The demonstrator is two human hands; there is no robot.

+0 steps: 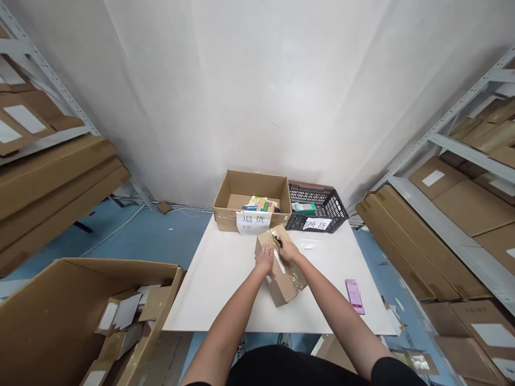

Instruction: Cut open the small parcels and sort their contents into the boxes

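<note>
A taped cardboard box (286, 279) with a white label lies at an angle on the white table. My left hand (264, 257) rests on its left upper edge, fingers stretched out and pressing on the cardboard. In my right hand (288, 250) is a box cutter (278, 241), yellow and black, its front end down at the taped far end of the box. My fingers are closed around the cutter and hide part of it; the blade is too small to make out.
Behind stand an open carton (225, 219) with small packages and a black plastic crate (338, 206) holding a green box. A phone (354, 296) lies at the table's right. A large carton of parcels (60, 273) stands left. Loaded shelves (466, 147) flank both sides.
</note>
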